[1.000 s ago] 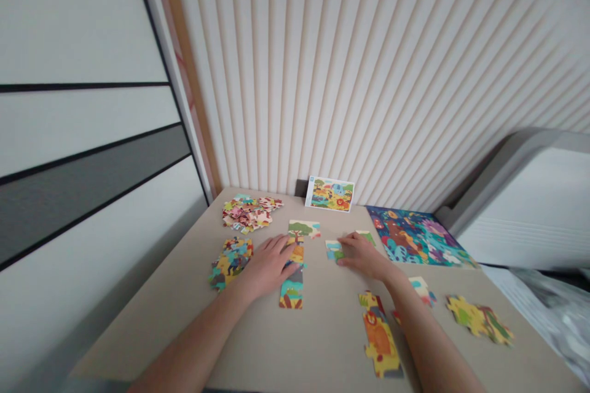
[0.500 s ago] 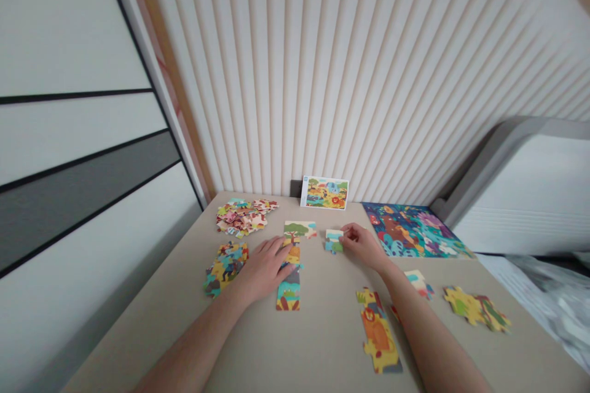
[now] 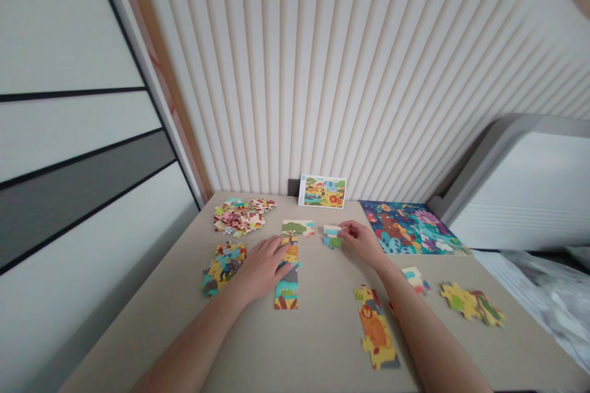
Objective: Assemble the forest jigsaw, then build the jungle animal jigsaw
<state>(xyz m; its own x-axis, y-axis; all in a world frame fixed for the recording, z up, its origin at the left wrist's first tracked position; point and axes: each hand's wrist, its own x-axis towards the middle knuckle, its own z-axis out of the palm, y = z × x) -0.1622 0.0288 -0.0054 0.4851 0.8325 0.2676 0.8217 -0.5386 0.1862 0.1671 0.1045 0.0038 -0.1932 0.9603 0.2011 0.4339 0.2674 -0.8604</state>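
My right hand pinches the edge of a small puzzle section with pale sky, blue and green on it. A gap of table separates that section from a joined strip of puzzle pieces with a tree at its top and a crocodile at its lower end. Across the strip's left side lies my left hand, its fingers spread, covering part of the middle pieces. Left of this hand sits a pile of puzzle pieces. The lion section rests on the table by my right forearm.
A picture card leans against the ribbed wall. Reddish pieces are heaped at the back left. A dark blue finished puzzle lies at the back right. More loose pieces and a sky piece are right of my forearm.
My right hand has moved the small puzzle section slightly away from me, toward the back of the table. My left hand stays on the strip. The whole view has shifted a little.
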